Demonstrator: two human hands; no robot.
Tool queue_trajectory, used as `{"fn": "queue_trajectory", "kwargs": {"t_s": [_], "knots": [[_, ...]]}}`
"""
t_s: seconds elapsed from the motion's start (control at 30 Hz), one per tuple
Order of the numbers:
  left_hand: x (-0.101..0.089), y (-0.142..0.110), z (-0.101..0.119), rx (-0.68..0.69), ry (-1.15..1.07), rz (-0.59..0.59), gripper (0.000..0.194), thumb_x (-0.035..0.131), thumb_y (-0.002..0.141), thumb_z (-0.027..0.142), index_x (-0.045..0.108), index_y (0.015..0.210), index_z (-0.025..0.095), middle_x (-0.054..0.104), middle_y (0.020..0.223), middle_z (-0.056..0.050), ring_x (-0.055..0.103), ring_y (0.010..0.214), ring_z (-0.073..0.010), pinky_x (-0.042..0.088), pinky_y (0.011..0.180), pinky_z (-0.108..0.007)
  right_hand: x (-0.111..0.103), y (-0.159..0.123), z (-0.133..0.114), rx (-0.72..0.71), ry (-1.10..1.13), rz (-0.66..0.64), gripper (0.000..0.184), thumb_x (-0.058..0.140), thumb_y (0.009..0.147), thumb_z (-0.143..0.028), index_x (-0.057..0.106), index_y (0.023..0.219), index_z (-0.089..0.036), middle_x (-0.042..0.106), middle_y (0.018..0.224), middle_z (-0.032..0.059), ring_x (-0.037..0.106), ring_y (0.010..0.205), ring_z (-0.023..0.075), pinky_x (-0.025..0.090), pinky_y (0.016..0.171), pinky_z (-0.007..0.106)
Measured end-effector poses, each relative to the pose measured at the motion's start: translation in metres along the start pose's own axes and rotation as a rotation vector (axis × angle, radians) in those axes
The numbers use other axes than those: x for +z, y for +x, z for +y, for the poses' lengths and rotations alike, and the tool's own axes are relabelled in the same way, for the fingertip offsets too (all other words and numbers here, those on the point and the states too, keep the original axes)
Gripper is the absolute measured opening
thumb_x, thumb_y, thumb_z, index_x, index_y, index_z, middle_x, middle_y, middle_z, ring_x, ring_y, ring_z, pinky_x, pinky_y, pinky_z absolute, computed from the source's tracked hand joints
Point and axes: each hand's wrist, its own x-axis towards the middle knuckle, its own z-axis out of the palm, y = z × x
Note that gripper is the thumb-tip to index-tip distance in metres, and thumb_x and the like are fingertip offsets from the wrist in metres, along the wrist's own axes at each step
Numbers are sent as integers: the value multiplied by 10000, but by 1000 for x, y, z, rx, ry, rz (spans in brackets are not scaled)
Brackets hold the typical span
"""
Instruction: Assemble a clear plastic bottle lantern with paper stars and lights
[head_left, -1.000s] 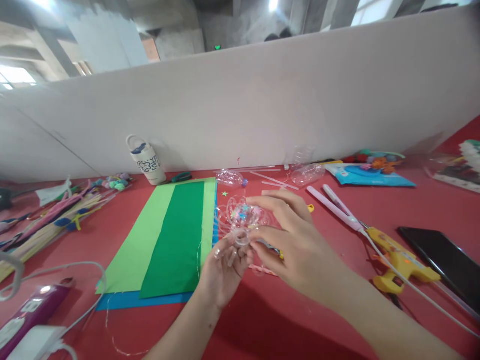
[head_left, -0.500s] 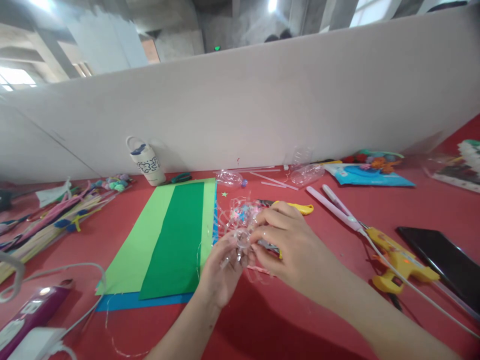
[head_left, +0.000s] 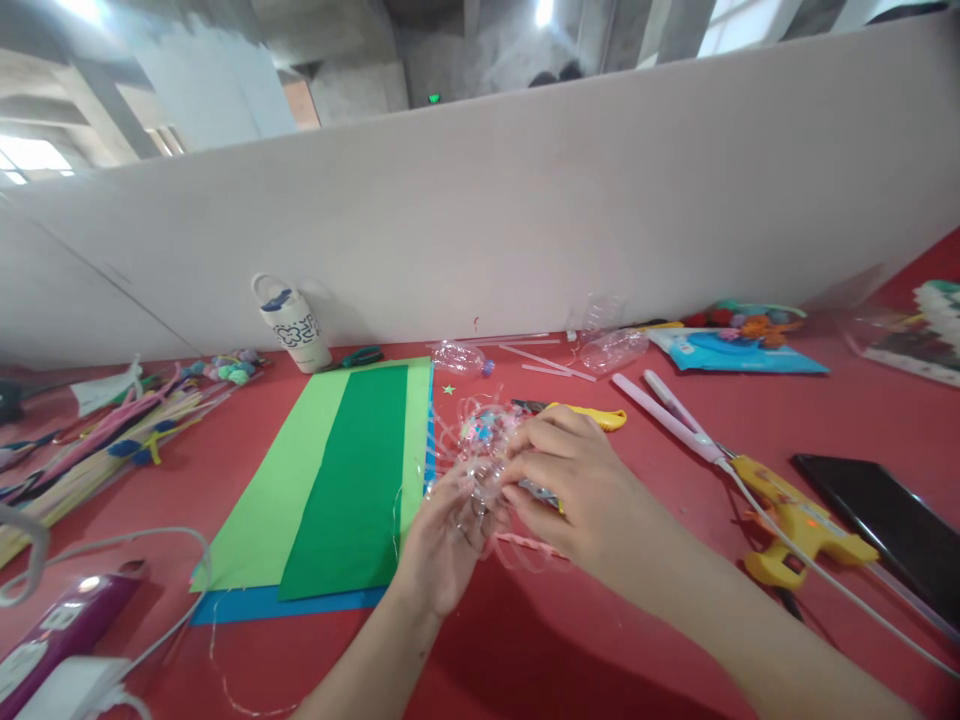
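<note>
A clear plastic piece with thin curling strips (head_left: 484, 480), apparently a cut bottle part, is between my hands above the red table. My left hand (head_left: 442, 550) cups it from below, fingers curled around it. From the right, my right hand (head_left: 574, 480) pinches at the piece with bent fingers; the fingertips partly hide behind the clear plastic. Just beyond the strips, small pink and blue stars (head_left: 480, 428) show through, and I cannot tell whether they lie inside it. A yellow-handled tool (head_left: 604, 417) lies partly behind my right hand.
Green sheets (head_left: 352, 480) lie left of my hands. A yellow glue gun (head_left: 799, 525), a pink straightener-like tool (head_left: 667, 415) and a black phone (head_left: 885, 510) are on the right. Clear bottles (head_left: 459, 357) and a white tumbler (head_left: 296, 330) stand near the partition (head_left: 525, 210).
The clear plastic piece has turned slightly between my fingers, and its curled strips have shifted. Both hands stay in nearly the same place.
</note>
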Motion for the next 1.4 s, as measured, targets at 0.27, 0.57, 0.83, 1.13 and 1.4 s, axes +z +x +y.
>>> {"fn": "queue_trajectory", "kwargs": {"t_s": [0.27, 0.57, 0.83, 1.13, 1.4], "knots": [[2, 1, 0, 30, -35, 28, 156, 678, 677, 132, 690, 832, 150, 725, 812, -23, 659, 709, -124, 520, 662, -204, 8, -1, 1, -22, -63, 60, 226, 514, 875, -142, 591, 664, -163, 588, 778, 20, 433, 801, 173, 346, 740, 334], [2, -2, 1, 13, -78, 59, 107, 709, 648, 116, 705, 752, 141, 734, 762, -19, 668, 670, -114, 549, 652, -196, 9, 0, -2, -33, -106, 73, 227, 504, 876, -133, 595, 670, -163, 560, 741, 25, 436, 778, 176, 341, 738, 328], [2, -1, 0, 5, -86, 67, 104, 693, 657, 108, 696, 754, 146, 729, 764, -17, 666, 681, -113, 536, 645, -181, 13, 1, -1, -37, -134, 99, 229, 506, 866, -139, 597, 658, -169, 577, 727, 30, 455, 769, 182, 359, 721, 333], [-1, -1, 2, 3, -48, 22, 201, 634, 706, 147, 685, 901, 155, 714, 776, -17, 653, 685, -124, 509, 628, -195, 1, -3, -14, 160, 221, 166, 167, 568, 754, -98, 637, 800, -244, 541, 1044, 44, 478, 1027, 215, 443, 837, 390], [0, -2, 4, 18, -116, 46, 187, 659, 628, 103, 691, 805, 156, 719, 750, -22, 660, 699, -132, 522, 641, -202, -18, -8, -16, 140, 258, 145, 248, 507, 743, -79, 628, 834, -275, 462, 1229, 35, 412, 1189, 235, 427, 914, 435]]}}
